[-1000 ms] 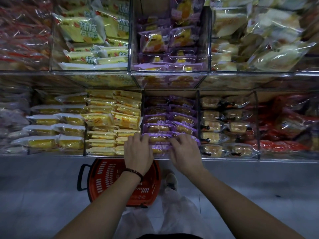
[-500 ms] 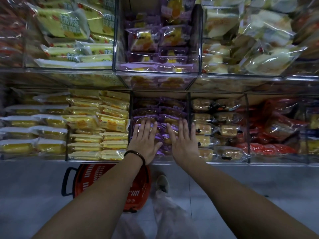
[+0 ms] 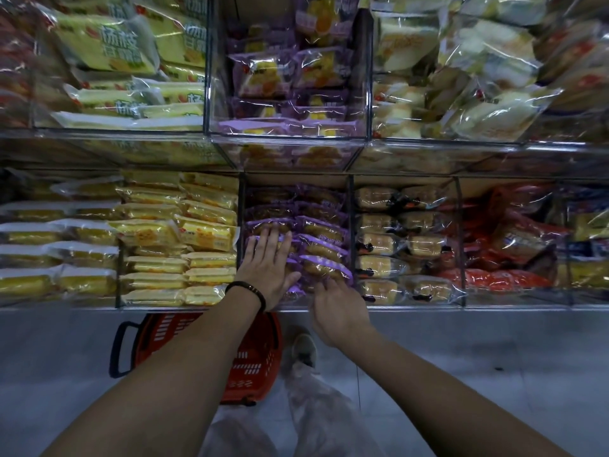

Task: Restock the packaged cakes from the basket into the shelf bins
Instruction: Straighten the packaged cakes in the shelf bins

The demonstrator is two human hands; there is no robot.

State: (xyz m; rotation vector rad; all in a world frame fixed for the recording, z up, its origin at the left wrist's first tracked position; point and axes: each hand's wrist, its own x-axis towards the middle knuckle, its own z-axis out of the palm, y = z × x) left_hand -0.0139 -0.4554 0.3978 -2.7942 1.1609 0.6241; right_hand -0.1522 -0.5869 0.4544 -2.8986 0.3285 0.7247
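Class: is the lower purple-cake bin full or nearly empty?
Full: purple packets fill the bin from back to front edge.

Half a second ago both my hands lay flat, side by side, fingers spread on the purple cake packets (image 3: pixel 324 250) in the middle lower bin (image 3: pixel 350 225). Now my right hand (image 3: pixel 339 313) has drawn back to the near edge of that bin, its fingers curled at the nearest packet of the right-hand stack. My left hand (image 3: pixel 270 263) has stayed flat but slid a little farther in along the left stack. A second ago both hands sat at the bin's near edge.
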